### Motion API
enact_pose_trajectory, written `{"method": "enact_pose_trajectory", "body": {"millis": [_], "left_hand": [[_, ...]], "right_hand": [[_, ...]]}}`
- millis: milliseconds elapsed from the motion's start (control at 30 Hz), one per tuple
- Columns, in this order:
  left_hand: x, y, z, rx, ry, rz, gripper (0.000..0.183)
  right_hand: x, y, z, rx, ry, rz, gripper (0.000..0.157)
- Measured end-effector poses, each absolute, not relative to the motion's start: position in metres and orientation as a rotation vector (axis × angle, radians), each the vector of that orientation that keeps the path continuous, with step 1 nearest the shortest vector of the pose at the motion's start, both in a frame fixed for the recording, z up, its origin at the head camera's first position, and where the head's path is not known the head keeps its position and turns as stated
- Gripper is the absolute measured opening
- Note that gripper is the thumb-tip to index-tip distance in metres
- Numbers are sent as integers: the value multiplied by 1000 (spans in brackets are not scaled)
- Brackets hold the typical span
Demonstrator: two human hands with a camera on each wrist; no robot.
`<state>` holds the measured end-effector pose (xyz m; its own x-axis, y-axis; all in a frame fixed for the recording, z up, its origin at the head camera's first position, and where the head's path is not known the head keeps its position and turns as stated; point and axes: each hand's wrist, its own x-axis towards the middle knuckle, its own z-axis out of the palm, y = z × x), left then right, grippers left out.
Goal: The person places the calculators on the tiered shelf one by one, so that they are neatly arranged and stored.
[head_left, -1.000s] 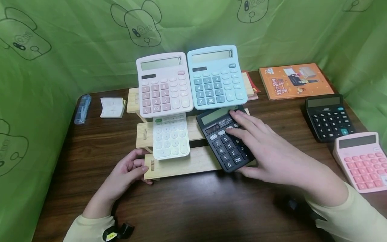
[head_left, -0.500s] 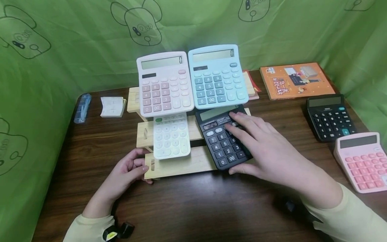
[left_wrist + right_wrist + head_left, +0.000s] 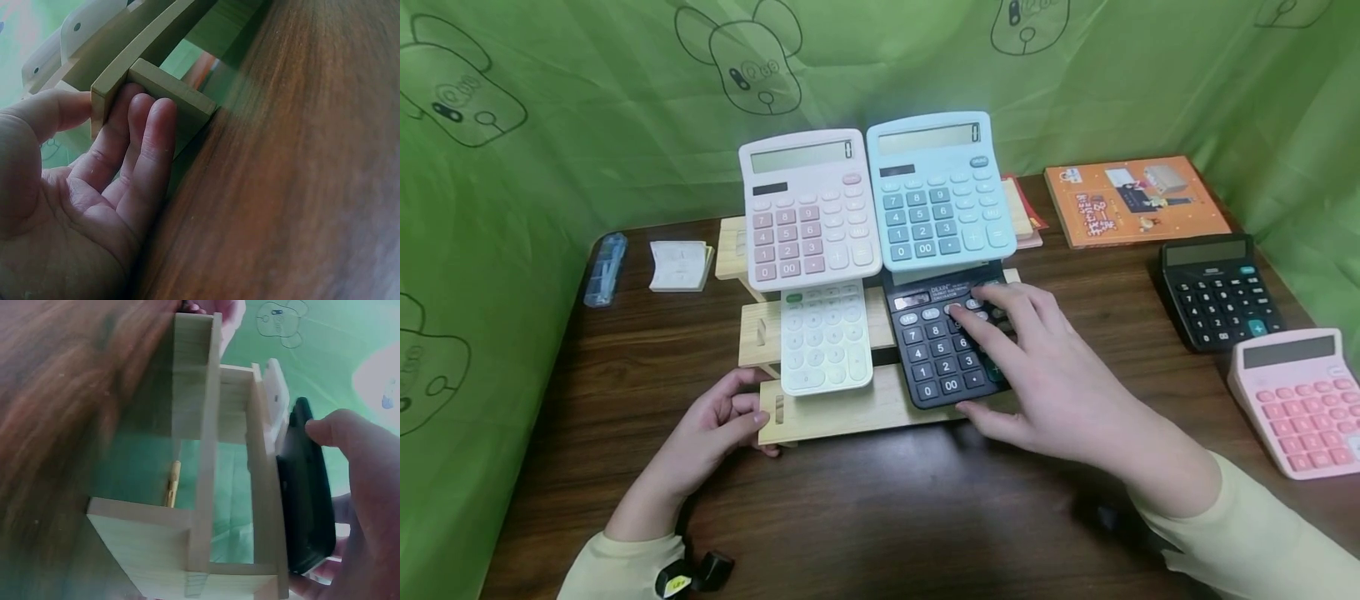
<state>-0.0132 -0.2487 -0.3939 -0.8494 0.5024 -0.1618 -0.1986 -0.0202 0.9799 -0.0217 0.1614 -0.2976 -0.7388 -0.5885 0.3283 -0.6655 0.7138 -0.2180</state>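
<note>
One black calculator (image 3: 938,358), turned straighter, shifted left

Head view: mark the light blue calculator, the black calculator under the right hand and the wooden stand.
Light blue calculator (image 3: 939,195): head view, its 9 key.
Black calculator (image 3: 940,347): head view, its 5 key.
Wooden stand (image 3: 887,410): head view, bare board of lowest step.

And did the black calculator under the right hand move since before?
Yes. Against the wooden stand, the black calculator moved left, closer to the small white calculator, and turned a bit straighter.
</note>
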Motion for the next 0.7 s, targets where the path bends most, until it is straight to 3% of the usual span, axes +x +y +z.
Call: {"method": "enact_pose_trajectory", "body": {"millis": [700], "left_hand": [[-13,-249,-393,317,1785,1913,40]], "right_hand": [[-27,163,-300,994,-2647,529,78]]}}
